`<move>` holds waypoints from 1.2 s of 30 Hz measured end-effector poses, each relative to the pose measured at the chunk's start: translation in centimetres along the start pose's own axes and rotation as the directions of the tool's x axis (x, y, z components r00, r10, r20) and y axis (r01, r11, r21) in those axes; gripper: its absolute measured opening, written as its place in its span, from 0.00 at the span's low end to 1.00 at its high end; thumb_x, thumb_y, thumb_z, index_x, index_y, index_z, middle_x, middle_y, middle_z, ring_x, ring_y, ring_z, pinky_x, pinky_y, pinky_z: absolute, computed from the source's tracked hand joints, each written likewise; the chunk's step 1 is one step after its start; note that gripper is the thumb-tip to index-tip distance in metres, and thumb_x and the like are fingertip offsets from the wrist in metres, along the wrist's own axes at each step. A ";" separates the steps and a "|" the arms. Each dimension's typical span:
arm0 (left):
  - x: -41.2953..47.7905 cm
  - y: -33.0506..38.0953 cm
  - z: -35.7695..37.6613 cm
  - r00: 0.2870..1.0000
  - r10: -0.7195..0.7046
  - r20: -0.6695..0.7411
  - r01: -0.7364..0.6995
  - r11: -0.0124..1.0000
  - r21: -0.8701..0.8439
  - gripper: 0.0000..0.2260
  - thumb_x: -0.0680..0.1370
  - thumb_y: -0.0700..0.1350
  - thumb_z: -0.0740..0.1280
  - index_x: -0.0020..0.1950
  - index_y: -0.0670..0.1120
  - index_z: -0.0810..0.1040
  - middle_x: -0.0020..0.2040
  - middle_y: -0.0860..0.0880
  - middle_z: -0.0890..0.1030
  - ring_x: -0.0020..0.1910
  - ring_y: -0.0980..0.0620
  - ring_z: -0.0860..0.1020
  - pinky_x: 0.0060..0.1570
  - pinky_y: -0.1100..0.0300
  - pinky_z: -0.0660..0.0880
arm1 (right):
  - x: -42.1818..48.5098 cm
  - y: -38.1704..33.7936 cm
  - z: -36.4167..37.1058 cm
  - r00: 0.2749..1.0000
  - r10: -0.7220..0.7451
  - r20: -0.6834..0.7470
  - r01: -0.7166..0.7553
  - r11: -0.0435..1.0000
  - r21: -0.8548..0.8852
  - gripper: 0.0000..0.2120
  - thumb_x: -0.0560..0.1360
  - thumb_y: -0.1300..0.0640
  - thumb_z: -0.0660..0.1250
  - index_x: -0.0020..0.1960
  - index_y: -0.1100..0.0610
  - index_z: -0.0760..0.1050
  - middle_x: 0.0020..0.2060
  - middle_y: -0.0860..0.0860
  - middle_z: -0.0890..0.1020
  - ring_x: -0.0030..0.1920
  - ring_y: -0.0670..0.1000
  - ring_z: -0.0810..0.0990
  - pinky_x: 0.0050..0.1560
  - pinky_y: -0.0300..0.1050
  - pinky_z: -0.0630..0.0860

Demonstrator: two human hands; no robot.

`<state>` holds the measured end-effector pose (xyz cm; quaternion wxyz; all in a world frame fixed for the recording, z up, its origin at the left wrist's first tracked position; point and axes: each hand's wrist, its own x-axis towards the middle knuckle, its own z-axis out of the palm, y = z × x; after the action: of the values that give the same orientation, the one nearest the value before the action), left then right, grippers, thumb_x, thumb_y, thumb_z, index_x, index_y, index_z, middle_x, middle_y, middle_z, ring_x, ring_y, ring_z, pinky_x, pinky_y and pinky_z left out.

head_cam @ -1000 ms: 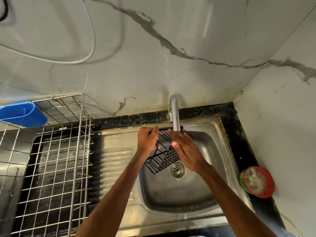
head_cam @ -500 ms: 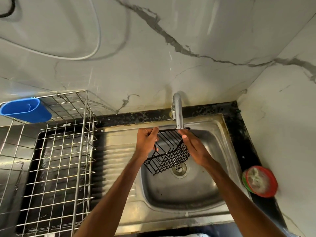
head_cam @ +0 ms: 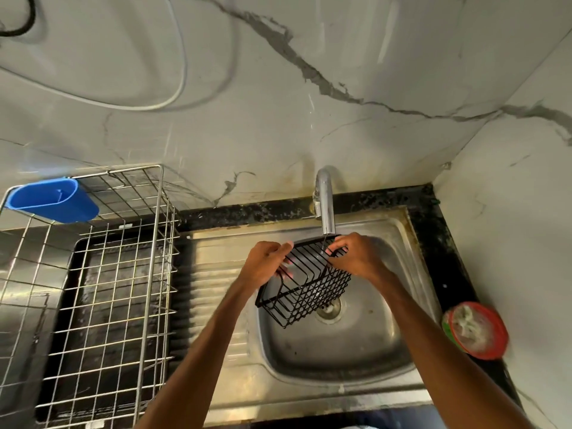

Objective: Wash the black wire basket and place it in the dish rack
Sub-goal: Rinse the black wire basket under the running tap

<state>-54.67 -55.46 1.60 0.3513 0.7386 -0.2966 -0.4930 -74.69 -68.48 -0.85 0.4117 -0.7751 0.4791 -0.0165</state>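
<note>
Right hand (head_cam: 359, 258) shifted rimward; left hand (head_cam: 266, 262) also grips black wire basket (head_cam: 312, 292), axis diagonal.

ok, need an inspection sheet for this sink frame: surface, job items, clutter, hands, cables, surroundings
Surface: steel sink with a ribbed drainboard, set in a black speckled counter.
Job's things: black wire basket held tilted over the basin, under the tap; dish rack stands left of the sink.
Clutter: blue caddy hangs on the rack's back edge; red-rimmed tub sits on the counter to the right, contents blurred.
Hands: left hand grips the basket's left rim; right hand grips its far right rim.
Cables: white cable loops on the wall; black cable at top left.
Surroundings: veined marble-look wall behind and to the right.
</note>
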 end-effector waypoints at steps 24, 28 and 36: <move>3.0 3.4 1.0 0.912 -0.344 0.225 0.339 0.939 0.061 0.12 0.87 0.45 0.61 0.52 0.43 0.83 0.39 0.47 0.88 0.41 0.49 0.87 0.53 0.52 0.83 | -6.3 -2.7 3.1 0.912 -0.339 0.232 0.388 0.897 -0.212 0.30 0.84 0.39 0.41 0.82 0.46 0.38 0.82 0.43 0.42 0.80 0.41 0.36 0.79 0.44 0.35; 1.5 3.7 1.5 0.919 -0.330 0.218 0.325 0.944 0.056 0.13 0.88 0.46 0.57 0.55 0.41 0.79 0.36 0.46 0.87 0.33 0.53 0.86 0.28 0.65 0.78 | -2.8 -1.5 1.9 0.946 -0.162 0.283 0.227 0.950 -0.217 0.31 0.83 0.37 0.36 0.83 0.49 0.45 0.82 0.45 0.47 0.81 0.42 0.43 0.81 0.52 0.41; 1.3 2.1 1.7 0.938 -0.309 0.154 0.315 0.949 -0.012 0.12 0.86 0.45 0.63 0.58 0.39 0.82 0.44 0.44 0.88 0.37 0.52 0.87 0.38 0.61 0.83 | -3.3 -4.0 3.3 0.914 -0.167 0.370 0.249 0.950 -0.187 0.35 0.81 0.36 0.35 0.83 0.53 0.44 0.82 0.49 0.45 0.81 0.49 0.42 0.80 0.51 0.38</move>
<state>-55.98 -58.09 2.15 0.2586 0.7304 -0.1924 -0.6021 -72.24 -63.11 0.82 0.3936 -0.8547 0.3112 0.1332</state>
